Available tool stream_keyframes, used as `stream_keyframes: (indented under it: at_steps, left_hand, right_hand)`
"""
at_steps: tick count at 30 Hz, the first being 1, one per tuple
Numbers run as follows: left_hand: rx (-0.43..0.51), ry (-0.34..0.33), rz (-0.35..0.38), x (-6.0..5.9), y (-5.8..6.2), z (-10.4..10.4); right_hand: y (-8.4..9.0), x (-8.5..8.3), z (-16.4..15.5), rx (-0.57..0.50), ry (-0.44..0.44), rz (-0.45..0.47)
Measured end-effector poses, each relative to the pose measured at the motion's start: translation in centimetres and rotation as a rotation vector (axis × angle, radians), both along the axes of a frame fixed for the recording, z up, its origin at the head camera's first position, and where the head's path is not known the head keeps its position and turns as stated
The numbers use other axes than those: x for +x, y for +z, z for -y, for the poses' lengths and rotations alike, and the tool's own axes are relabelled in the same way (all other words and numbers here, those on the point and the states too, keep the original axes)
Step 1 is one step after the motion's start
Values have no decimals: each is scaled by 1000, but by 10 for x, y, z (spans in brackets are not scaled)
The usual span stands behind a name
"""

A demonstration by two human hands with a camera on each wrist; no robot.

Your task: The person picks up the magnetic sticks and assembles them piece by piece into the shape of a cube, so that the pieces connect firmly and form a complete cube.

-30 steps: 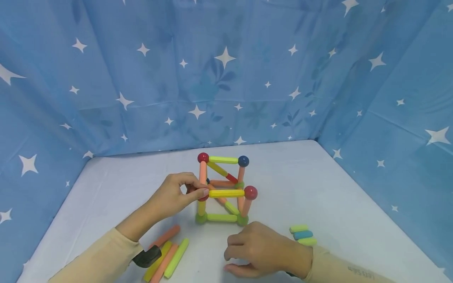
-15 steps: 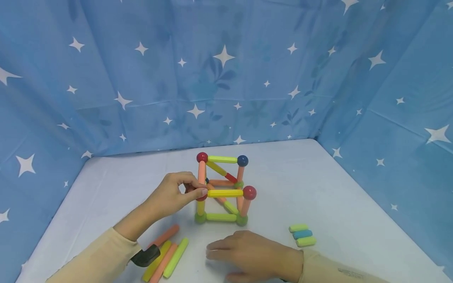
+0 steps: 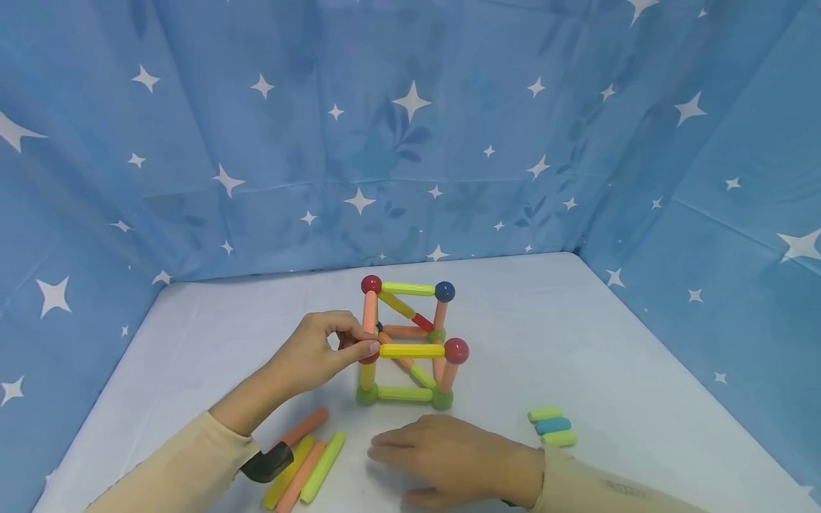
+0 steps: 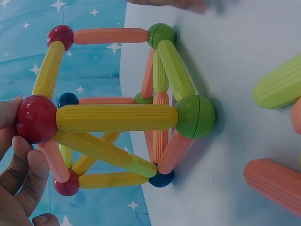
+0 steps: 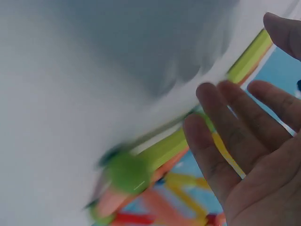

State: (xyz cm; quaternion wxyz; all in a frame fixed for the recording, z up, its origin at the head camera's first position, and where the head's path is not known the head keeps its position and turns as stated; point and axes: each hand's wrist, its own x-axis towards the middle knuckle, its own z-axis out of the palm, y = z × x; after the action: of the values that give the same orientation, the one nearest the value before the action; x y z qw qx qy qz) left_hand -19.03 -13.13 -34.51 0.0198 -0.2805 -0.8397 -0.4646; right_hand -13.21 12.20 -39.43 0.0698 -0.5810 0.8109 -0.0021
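Left hand (image 3: 314, 353) pinches the upright frame's (image 3: 410, 349) red ball (image 4: 36, 118); right hand (image 3: 449, 459) lies flat, fingers straight.

I see even, bright light with soft shadows in the head view. The right wrist view is strongly blurred at lower left; the left wrist view is sharp.

Two hands, one pinching, one flat

The left hand (image 3: 314, 354) is pinching with curled thumb and fingertips, arm stretching forward; the right hand (image 3: 452, 456) is lying palm down, fingers straight.
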Motion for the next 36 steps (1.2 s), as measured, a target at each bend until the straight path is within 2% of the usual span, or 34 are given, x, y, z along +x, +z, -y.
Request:
stream_keyframes:
  at_steps: [5,12,16,19,24,29,36]
  left_hand:
    - [8,-2,4,0,0,0]
    - [6,6,12,0,1,0]
    - [8,5,14,0,1,0]
    - [10,6,18,0,1,0]
    - [12,8,21,0,0,0]
    - [9,14,23,1,-1,0]
    - [8,9,22,1,0,0]
  right_hand:
    - [5,-7,-46,51,-179,56]
    - [15,-35,-112,87,-458,68]
    - [17,-46,-140,111,-577,72]
    - [15,-50,-153,105,-588,85]
    - [17,-49,-162,86,-546,84]
    - [21,-45,-165,110,-599,88]
    - [14,-43,-160,83,-558,27]
